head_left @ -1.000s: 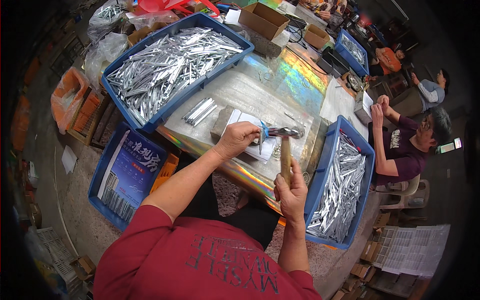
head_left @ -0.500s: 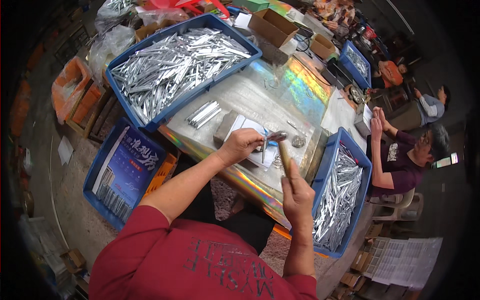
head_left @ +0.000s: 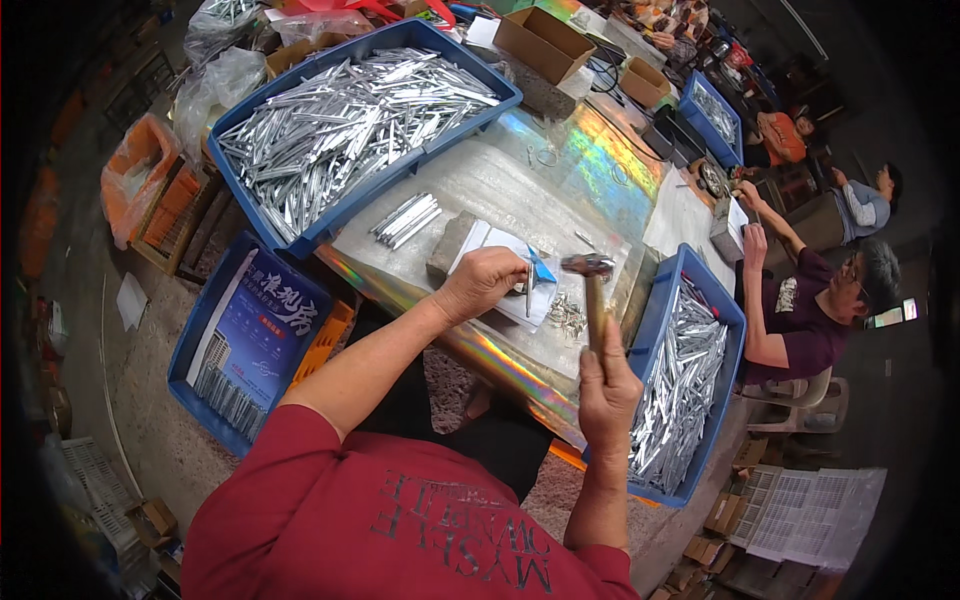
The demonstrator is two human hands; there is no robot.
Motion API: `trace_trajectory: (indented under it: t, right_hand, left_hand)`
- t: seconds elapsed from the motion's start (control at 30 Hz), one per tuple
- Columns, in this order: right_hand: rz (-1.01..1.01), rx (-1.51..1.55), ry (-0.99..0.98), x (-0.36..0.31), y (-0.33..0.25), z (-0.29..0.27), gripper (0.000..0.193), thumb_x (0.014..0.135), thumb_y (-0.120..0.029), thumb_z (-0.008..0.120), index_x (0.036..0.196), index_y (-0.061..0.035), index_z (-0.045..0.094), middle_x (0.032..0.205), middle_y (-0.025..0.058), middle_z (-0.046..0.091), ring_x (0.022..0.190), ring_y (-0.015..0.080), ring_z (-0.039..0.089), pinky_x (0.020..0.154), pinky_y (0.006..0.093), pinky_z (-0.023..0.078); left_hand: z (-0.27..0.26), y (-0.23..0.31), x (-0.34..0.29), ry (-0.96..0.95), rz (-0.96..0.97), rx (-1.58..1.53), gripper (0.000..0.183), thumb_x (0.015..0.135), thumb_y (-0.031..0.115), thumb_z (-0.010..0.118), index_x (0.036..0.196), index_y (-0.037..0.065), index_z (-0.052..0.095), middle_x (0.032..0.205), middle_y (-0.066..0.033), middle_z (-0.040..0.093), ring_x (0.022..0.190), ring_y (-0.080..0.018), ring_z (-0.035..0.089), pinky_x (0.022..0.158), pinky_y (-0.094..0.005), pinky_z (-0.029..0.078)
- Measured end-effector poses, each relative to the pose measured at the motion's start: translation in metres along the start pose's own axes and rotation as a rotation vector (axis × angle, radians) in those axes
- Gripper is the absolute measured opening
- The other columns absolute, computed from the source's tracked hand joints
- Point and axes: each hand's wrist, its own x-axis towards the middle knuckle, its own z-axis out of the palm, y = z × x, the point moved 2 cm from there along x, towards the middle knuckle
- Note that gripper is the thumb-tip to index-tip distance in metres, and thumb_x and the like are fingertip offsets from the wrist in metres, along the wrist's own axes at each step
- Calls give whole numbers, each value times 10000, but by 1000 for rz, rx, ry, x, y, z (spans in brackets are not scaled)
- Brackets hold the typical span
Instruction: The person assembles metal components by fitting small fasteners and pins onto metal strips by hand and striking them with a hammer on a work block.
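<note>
**Bench inspection: hammering station, work in progress**

Your right hand (head_left: 608,392) is wrapped fully closed round the wooden handle of the hammer (head_left: 592,290), whose metal head hangs just above the bench near its right edge. Your left hand (head_left: 488,283) is pressed together in a pinch on a thin metal strip (head_left: 529,290), held upright on the white sheet (head_left: 500,262) that lies over a grey block (head_left: 447,255) at the middle of the iridescent bench (head_left: 520,175).

Progress, as I judge it from the layout:
- The large blue bin (head_left: 350,130) at the far left corner of the bench is heaped with silver strips, so most of the stock appears unworked.
- The blue bin (head_left: 690,380) off the right edge holds a good quantity of similar strips; I cannot tell whether these are finished pieces.
- A small bundle of about 6 strips (head_left: 405,220) lies on the bench between the large bin and the block, within reach.
- A little cluster of small metal bits (head_left: 567,317) lies beside the sheet, under the hammer.

The piece in hand is positioned but, by the look of it, not yet struck. A considerable share remains.

A third blue bin (head_left: 250,340), below the left edge, carries a printed blue board. 2 other people sit beyond the right edge, apart from your hands.
</note>
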Motion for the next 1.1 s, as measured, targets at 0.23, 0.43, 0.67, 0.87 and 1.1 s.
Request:
trace_trajectory:
  t: [0.23,0.43,0.67,0.87,1.1]
  right_hand:
    - [598,720,197,-27,47,11,418,833,-87,439,1238,-75,332,564,-22,396,386,37,320,319,165,257]
    - [838,984,377,-53,92,28,356,841,-123,406,1193,-99,366,591,17,428,375,71,379,306,188,295]
    - [941,1072,485,-64,108,37,337,834,-150,421,1163,-82,388,604,28,444,394,81,406,320,205,333]
    - [278,-406,302,-73,109,31,344,768,-141,496,1073,7,441,773,155,512,673,288,543,578,353,451]
    - [310,-326,185,-56,56,22,289,739,-112,545,999,8,508,806,136,520,718,254,527,625,322,425]
  left_hand:
    - [0,-2,1,-7,0,26,69,691,38,596,723,6,545,651,-92,541,592,-224,533,528,-284,411]
    - [-5,4,3,16,-39,55,76,697,41,599,739,-5,557,679,-97,565,607,-210,553,546,-269,423]
    - [-12,16,12,62,-81,32,64,729,40,582,760,-14,572,678,-73,576,590,-134,534,540,-234,411]
    - [-21,22,-8,-46,-470,-46,103,784,76,538,803,-23,561,648,9,533,612,-33,445,530,-195,373]
    - [-19,50,-40,-166,-498,-125,109,790,92,521,794,-15,542,631,14,505,602,-32,426,524,-191,366]
